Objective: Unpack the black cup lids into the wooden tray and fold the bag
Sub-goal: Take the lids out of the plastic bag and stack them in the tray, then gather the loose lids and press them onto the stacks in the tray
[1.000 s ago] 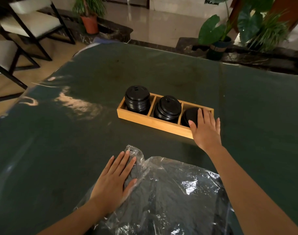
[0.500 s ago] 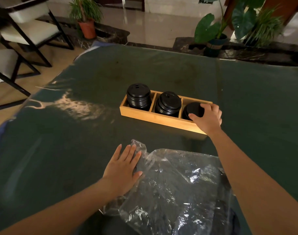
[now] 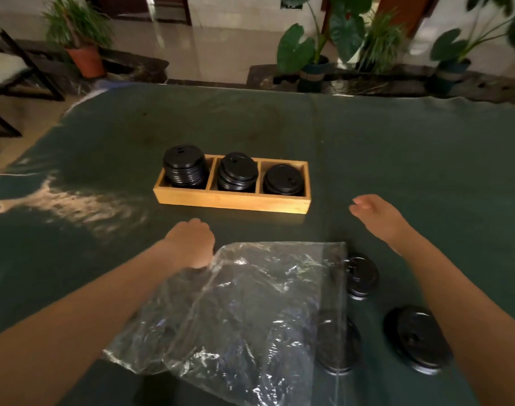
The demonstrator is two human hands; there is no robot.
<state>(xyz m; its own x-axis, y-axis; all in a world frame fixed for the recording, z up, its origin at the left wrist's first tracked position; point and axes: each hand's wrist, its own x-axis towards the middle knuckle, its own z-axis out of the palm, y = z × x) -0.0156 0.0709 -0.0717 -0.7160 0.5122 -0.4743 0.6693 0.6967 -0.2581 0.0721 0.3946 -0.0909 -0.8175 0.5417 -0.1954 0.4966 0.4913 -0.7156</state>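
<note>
A wooden tray (image 3: 230, 200) with three compartments sits mid-table. Each compartment holds a stack of black cup lids: left stack (image 3: 184, 167), middle stack (image 3: 237, 171), lower right stack (image 3: 282, 178). In front of me lies a clear plastic bag (image 3: 250, 312), crumpled and nearly flat. My left hand (image 3: 192, 241) is curled into a fist at the bag's far left corner and appears to pinch it. My right hand (image 3: 376, 213) hovers right of the tray, blurred, fingers loose and holding nothing. Three loose black lids lie by the bag's right edge: one (image 3: 363, 278), one (image 3: 338, 345) partly under the plastic, one (image 3: 420, 339).
The table (image 3: 411, 159) is covered in dark green cloth with a glossy patch at the left. Beyond its far edge stand potted plants (image 3: 312, 51), a terracotta pot (image 3: 86, 60) and a black-framed chair (image 3: 7, 68) on the left.
My right hand let go of the tray's right end and drew back to the right. My left hand went from flat on the bag to curled at its corner. Loose lids came into view.
</note>
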